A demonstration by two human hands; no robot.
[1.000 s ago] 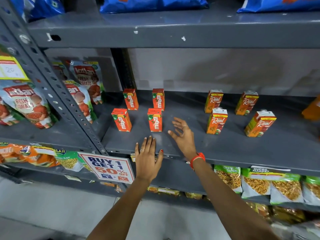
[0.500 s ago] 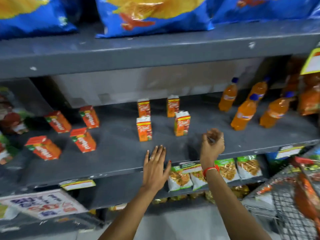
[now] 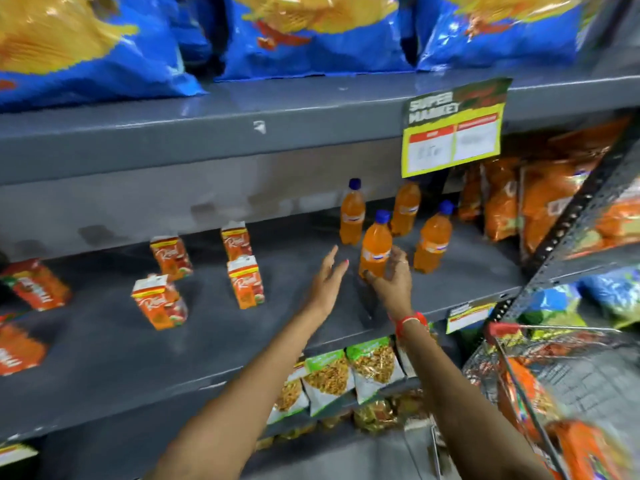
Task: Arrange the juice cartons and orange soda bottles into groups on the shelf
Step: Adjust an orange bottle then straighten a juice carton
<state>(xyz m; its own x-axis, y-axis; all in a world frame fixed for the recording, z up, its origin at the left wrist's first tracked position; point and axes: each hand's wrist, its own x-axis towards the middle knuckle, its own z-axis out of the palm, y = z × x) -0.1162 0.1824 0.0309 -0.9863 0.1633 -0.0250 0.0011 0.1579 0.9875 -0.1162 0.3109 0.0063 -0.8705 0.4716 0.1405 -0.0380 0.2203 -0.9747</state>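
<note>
Several orange soda bottles with blue caps stand on the grey shelf [image 3: 104, 341] at the right. My right hand [image 3: 393, 278] is wrapped around the nearest bottle [image 3: 375, 249], fingers on its lower half. My left hand [image 3: 327, 282] is open just left of that bottle, fingers stretched toward it, not touching. The other bottles [image 3: 352, 213], [image 3: 406, 207], [image 3: 433, 239] stand behind and right. Several orange "Real" juice cartons [image 3: 246, 280], [image 3: 161, 301], [image 3: 171, 256], [image 3: 236, 239] stand mid-shelf. Red cartons [image 3: 38, 284] lie at the far left.
Blue chip bags [image 3: 311, 32] fill the shelf above, with a yellow price sign [image 3: 453, 128] hanging from its edge. Orange snack packs [image 3: 502, 202] crowd the shelf's right end by a perforated upright [image 3: 568, 216]. Snack packets [image 3: 349, 372] hang below. A wire cart [image 3: 540, 382] sits at lower right.
The view swung right from the red cartons to the bottles. My right hand reached forward and closed around the nearest bottle; my left hand followed to its left side.
</note>
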